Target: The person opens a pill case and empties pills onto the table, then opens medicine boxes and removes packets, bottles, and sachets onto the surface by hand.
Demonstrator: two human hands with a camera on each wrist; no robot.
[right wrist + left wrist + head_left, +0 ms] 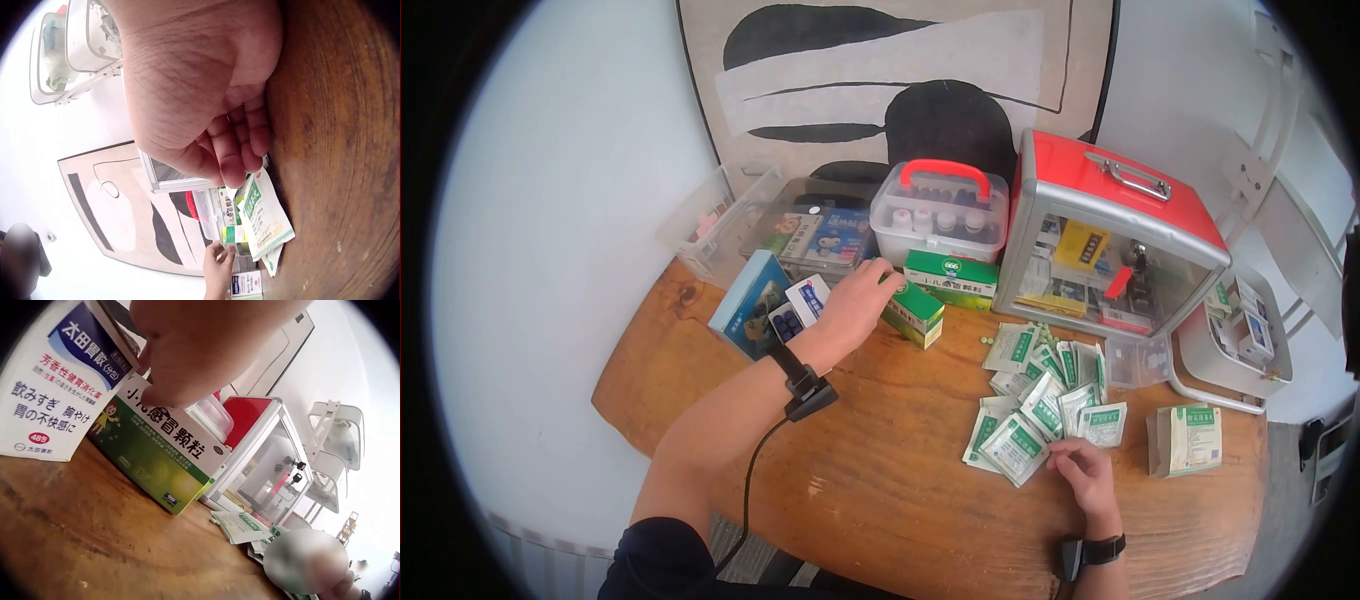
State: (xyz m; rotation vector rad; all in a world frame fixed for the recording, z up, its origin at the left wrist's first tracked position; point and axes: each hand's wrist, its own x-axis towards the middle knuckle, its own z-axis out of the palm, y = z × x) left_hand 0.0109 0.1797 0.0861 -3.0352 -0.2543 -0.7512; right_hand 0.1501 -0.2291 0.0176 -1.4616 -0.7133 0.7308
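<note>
My left hand (855,312) grips the end of a green carton of cold granules (915,315), the thumb against its top edge in the left wrist view. Beside this hand stand a white stomach-powder box (62,381) and a tall blue box (752,300). A second green carton (952,267) is just behind. Lower on the table, my right hand (1088,478) pinches the edge of a white-and-green sachet (1015,450) between thumb and fingers. That sachet lies at the near side of a loose pile of similar sachets (1040,405).
Along the back stand a grey-lidded bin (815,188), a clear box with a red handle (940,245) and a red-topped medicine cabinet (1120,190). A beige carton (1185,440) is right of the sachets. A white basket (1230,365) holds boxes at the far right.
</note>
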